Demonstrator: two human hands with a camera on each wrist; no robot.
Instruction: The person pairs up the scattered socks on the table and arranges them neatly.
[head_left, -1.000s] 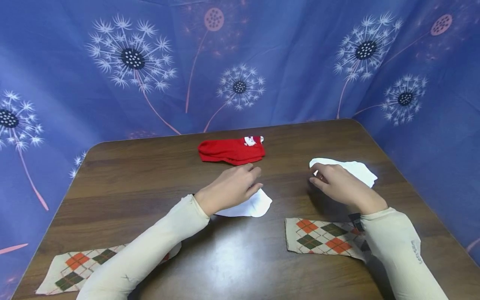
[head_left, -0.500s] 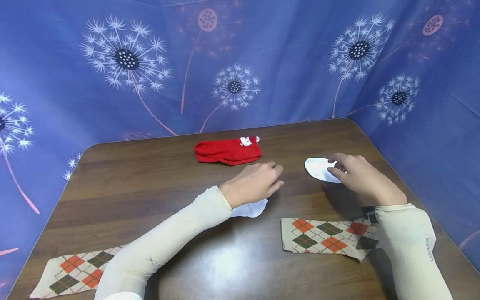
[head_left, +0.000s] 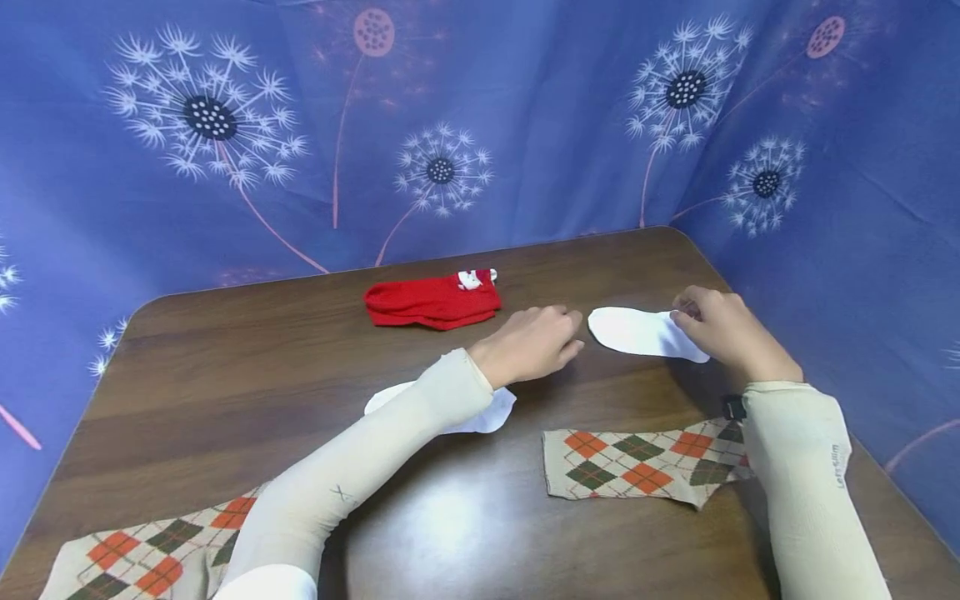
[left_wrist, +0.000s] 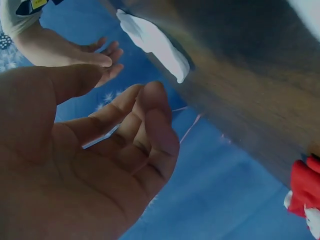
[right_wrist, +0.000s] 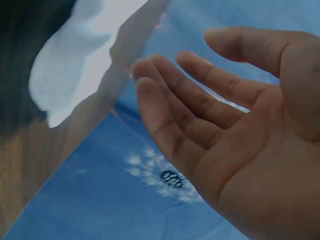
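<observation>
My right hand hovers above the right end of a flat white sock at the right of the table. In the right wrist view its fingers are loosely bent, hold nothing, and stand apart from the white sock. My left hand hangs over the middle of the table, also holding nothing, as the left wrist view shows with thumb and fingers apart. A second white sock lies below it, partly hidden by the left forearm.
A folded red sock bundle lies near the back edge. One argyle sock lies at the right front, partly behind the right sleeve; another argyle sock lies at the left front, partly under the left arm. Blue patterned cloth hangs behind the table.
My left hand has moved right, from above the second white sock toward the right one. My right hand has shifted along the right sock toward its right end, uncovering its left part.
</observation>
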